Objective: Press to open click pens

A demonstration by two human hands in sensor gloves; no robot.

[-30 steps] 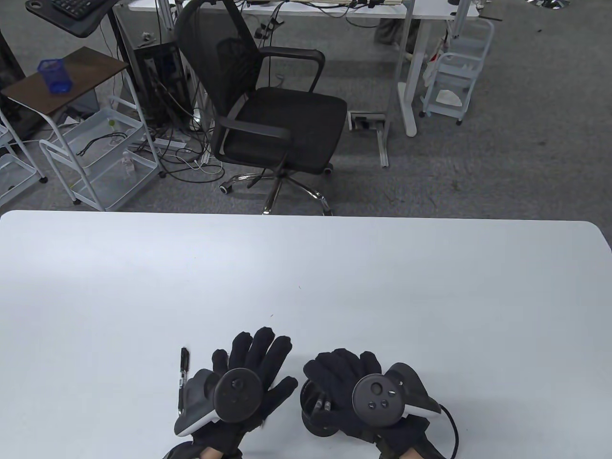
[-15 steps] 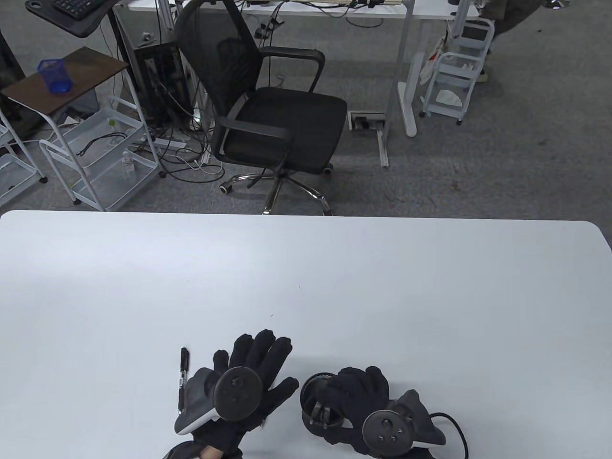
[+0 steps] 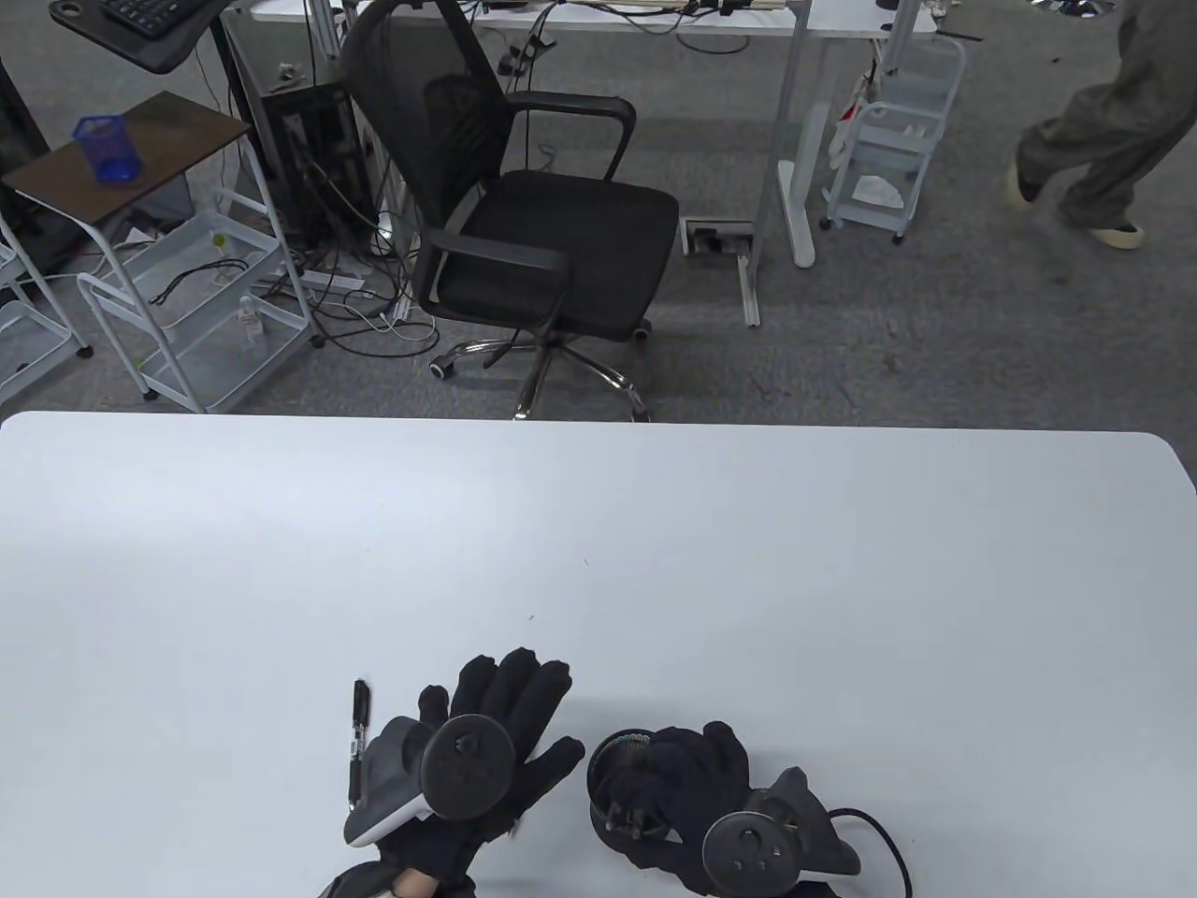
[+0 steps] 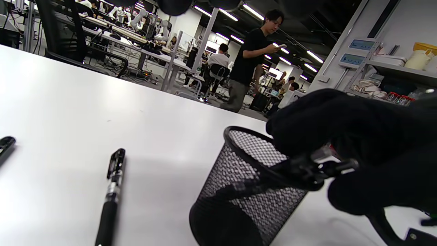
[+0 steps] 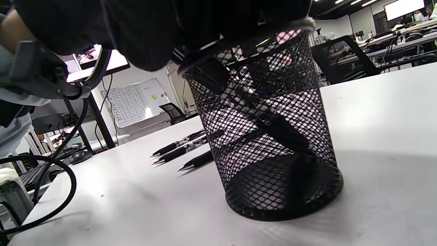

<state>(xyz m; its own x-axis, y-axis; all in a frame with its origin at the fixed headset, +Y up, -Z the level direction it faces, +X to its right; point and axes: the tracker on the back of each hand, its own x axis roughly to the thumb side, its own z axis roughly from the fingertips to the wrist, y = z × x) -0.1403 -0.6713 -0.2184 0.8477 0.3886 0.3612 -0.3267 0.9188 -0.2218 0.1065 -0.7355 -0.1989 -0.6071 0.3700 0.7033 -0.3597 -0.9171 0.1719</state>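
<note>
A black mesh pen cup (image 3: 608, 762) stands near the table's front edge, with pens (image 3: 622, 814) leaning inside it. My right hand (image 3: 687, 772) reaches over the cup's rim. In the left wrist view the right hand (image 4: 358, 143) pinches the top of a black click pen (image 4: 307, 165) that leans in the cup (image 4: 245, 194). My left hand (image 3: 500, 716) lies flat on the table left of the cup, fingers spread, holding nothing. A black pen (image 3: 358, 744) lies just left of it. Three pens (image 5: 181, 148) lie on the table behind the cup (image 5: 273, 143).
The white table (image 3: 655, 543) stretches far beyond the hands. A tracker cable (image 3: 888, 842) loops at the right wrist. A black office chair (image 3: 524, 215) stands behind the table's far edge, and a person (image 3: 1089, 140) walks at the back right.
My right hand has rolled and dropped toward the near edge, its fingers going down into the cup onto a pen. My left hand has stayed put. A person has walked into view.
</note>
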